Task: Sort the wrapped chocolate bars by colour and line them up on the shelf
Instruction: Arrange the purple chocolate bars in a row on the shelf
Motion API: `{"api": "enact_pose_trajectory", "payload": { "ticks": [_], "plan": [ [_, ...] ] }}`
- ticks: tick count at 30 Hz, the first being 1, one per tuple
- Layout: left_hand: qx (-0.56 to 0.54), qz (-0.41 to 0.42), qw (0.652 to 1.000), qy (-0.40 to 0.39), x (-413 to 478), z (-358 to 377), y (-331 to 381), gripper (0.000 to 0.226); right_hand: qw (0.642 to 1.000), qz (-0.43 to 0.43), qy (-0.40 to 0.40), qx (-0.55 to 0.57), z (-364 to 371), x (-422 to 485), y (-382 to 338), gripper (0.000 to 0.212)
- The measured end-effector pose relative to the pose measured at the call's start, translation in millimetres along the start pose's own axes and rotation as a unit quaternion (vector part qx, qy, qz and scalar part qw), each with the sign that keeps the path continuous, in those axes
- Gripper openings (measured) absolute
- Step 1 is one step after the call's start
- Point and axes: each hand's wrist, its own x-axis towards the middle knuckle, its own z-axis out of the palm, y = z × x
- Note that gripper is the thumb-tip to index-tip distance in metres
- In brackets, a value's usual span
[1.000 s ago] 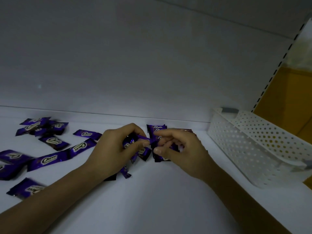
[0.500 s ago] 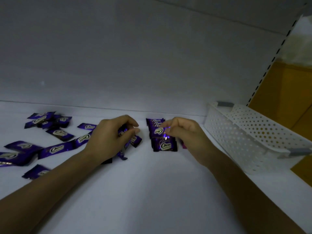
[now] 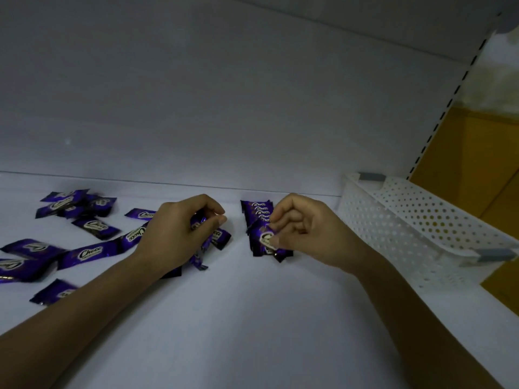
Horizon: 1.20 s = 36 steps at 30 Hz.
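Several purple wrapped chocolate bars lie scattered on the white shelf [image 3: 252, 318], such as one long bar [image 3: 92, 252] at the left. My left hand [image 3: 179, 234] grips a bunch of purple bars [image 3: 217, 237] in its curled fingers. A neat overlapping row of purple bars [image 3: 257, 210] runs back toward the rear wall. At the row's front end, my right hand [image 3: 306, 234] pinches the nearest bar [image 3: 264, 240] with thumb and fingertips.
A white perforated plastic basket [image 3: 421, 228] stands at the right, close to my right wrist. A loose heap of purple bars [image 3: 73, 204] lies at the back left. The shelf's rear wall rises just behind the row.
A bar passed from both hands to my right hand, which set it at the front of the row and now pinches it. My left hand keeps its bunch.
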Motion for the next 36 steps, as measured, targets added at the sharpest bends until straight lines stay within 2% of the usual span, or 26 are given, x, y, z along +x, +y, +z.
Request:
{"api": "enact_pose_trajectory", "payload": {
  "ticks": [4,7,11,18,27,33,36],
  "plan": [
    [0.003,0.003,1.0,-0.002,-0.2,-0.6,1.4,0.011,0.988,0.008,-0.065,-0.143,8.3,-0.8,1.0,0.027],
    [0.004,0.005,1.0,-0.003,0.4,-0.1,1.3,0.011,0.98,0.032,-0.095,-0.174,9.8,-0.1,3.9,0.019],
    [0.004,0.002,1.0,-0.007,1.1,1.1,-0.5,0.012,0.973,0.028,-0.088,-0.212,5.1,-0.2,6.6,0.017],
    [0.001,-0.007,1.0,-0.011,1.6,1.6,-2.7,0.011,0.956,0.093,-0.102,-0.259,0.5,-1.3,9.8,0.012],
    [-0.001,-0.001,1.0,-0.011,1.4,2.1,-1.6,0.012,0.932,0.048,-0.012,-0.36,-3.5,-1.0,14.0,0.022],
    [-0.019,0.017,1.0,0.006,1.2,1.6,1.6,0.008,0.938,0.04,-0.002,-0.343,-2.2,-1.4,13.9,0.022],
    [-0.051,0.013,0.998,0.023,2.9,-1.0,4.9,0.005,0.949,0.009,0.049,-0.313,5.3,-1.7,12.1,0.014]
  ]
}}
